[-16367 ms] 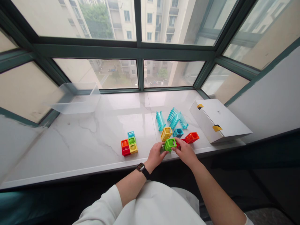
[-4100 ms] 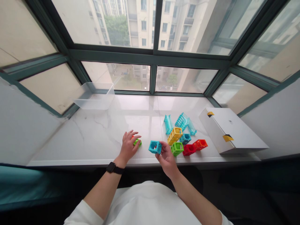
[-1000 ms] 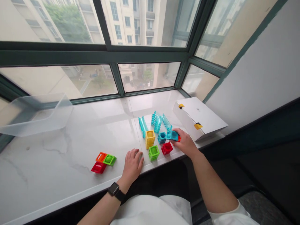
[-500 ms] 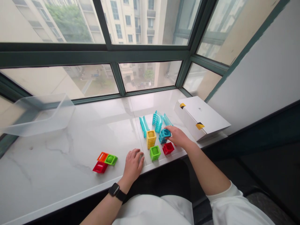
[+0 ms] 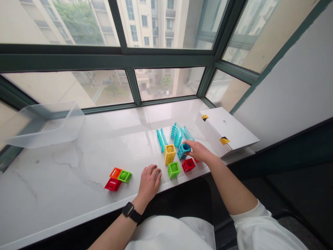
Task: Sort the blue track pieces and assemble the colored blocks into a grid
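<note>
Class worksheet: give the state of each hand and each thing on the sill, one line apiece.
Right hand: fingers closed on blue stack
Left hand: resting on sill, holding nothing visible
Blue stack: upright, held
Yellow stack: upright
Green stack: upright
Red block: unheld
Orange-green-red trio: unheld, touching
Track pieces: unheld
Clear tub: open, uncovered
White box: unclear whether fully shut
Red piece by right hand: mostly hidden

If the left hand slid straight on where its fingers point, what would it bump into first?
Probably the yellow tower, though the left hand might just miss it and reach the blue track behind; depth is hard to judge.
</note>
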`<state>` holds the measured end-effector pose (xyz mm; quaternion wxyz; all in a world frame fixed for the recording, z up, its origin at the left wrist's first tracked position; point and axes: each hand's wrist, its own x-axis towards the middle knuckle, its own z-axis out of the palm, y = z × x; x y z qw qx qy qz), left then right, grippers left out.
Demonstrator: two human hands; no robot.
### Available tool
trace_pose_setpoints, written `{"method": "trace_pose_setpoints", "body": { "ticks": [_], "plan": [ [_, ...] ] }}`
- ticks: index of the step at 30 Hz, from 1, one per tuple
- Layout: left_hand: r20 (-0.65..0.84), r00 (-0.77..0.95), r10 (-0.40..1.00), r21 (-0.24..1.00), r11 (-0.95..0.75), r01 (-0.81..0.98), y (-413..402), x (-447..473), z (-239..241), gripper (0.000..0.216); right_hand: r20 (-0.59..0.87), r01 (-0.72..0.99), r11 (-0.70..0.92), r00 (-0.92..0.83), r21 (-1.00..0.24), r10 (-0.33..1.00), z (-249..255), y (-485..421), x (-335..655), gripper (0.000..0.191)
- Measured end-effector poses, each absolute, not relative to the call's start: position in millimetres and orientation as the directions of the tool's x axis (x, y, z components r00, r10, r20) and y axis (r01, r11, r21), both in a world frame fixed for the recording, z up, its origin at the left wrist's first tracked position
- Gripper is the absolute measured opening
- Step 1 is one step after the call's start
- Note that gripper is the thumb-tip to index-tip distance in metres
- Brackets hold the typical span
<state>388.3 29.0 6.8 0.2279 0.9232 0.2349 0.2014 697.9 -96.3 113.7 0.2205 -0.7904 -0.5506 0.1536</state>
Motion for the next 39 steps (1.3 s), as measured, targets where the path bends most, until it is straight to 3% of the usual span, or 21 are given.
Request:
{"method": "trace_pose_setpoints", "body": {
  "ticks": [14, 25, 33, 36, 39],
  "plan": [
    [0.290, 0.804, 0.519, 0.470, -0.809, 0.353, 29.0, 388.7, 2.4, 0.022, -0.044, 0.848, -0.246, 0.256, -0.468, 0.966, 110.6, -92.4, 707.0, 0.061],
    [0.299, 0.799, 0.522, 0.492, -0.801, 0.340, 28.0, 387.9, 0.2, 0.020, -0.063, 0.837, -0.285, 0.290, -0.467, 0.955, 110.1, -91.6, 707.1, 0.064],
    [0.310, 0.817, 0.487, 0.626, -0.751, 0.210, 29.9, 371.1, 9.9, 0.025, -0.012, 0.881, -0.251, 0.269, -0.401, 0.963, 114.3, -98.4, 706.3, 0.080],
    [0.331, 0.815, 0.477, 0.662, -0.732, 0.160, 31.4, 349.5, 24.9, 0.030, 0.048, 0.891, -0.245, 0.284, -0.383, 0.958, 121.5, -110.6, 703.1, 0.075],
    [0.394, 0.763, 0.513, 0.642, -0.748, 0.171, 42.4, 322.1, 42.4, 0.028, 0.201, 0.898, -0.237, 0.327, -0.371, 0.923, 139.2, -123.8, 690.0, 0.064]
  ]
}}
